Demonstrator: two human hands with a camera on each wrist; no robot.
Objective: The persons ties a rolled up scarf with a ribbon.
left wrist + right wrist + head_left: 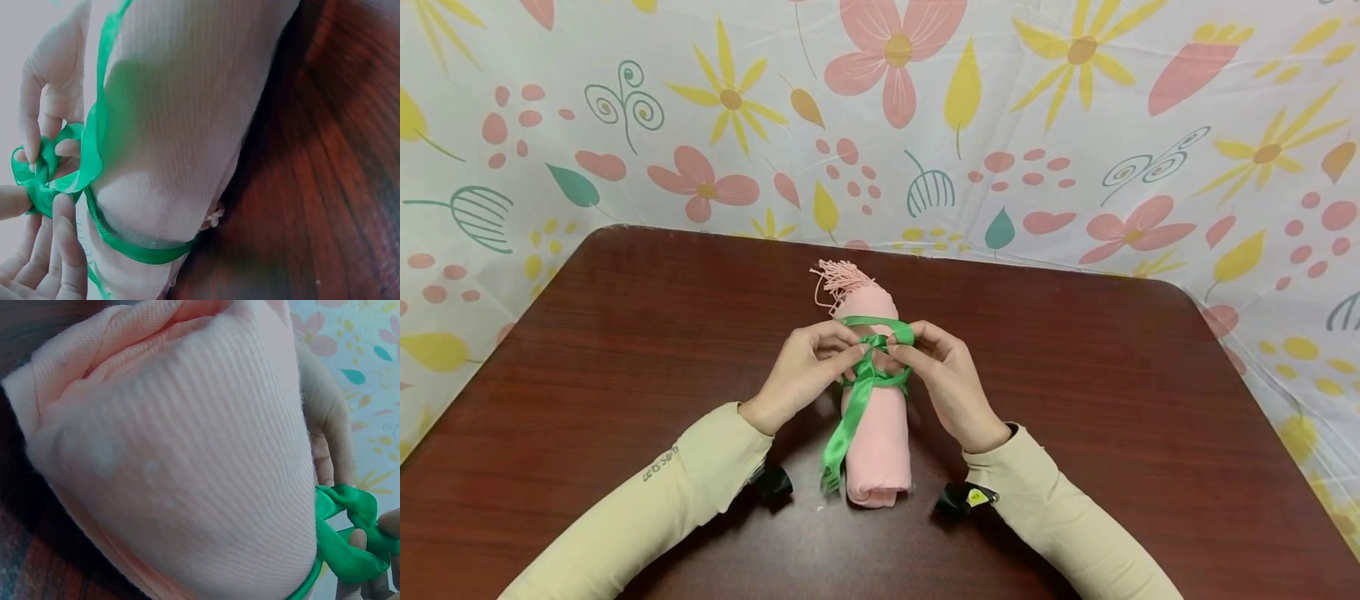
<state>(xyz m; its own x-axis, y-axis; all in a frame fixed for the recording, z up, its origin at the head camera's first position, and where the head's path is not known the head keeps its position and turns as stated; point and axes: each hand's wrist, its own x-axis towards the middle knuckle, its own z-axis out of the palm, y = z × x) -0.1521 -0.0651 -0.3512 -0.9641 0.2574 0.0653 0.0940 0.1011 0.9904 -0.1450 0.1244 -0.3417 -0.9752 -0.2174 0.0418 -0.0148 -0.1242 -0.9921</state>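
Observation:
A pink scarf is rolled into a long bundle, with its fringe at the far end. Around it runs a shiny green ribbon, in bands at two heights, with a loose tail hanging toward the near end. My left hand pinches the ribbon on the left of a knot or crossing on top of the roll. From the other side my right hand pinches a ribbon loop. In the left wrist view the twisted ribbon sits between thumbs and fingertips. Fingers partly hide the knot.
The bundle lies on a dark reddish-brown wooden table. Behind the table hangs a white cloth printed with flowers and leaves. Black wrist devices show below the left sleeve and the right sleeve.

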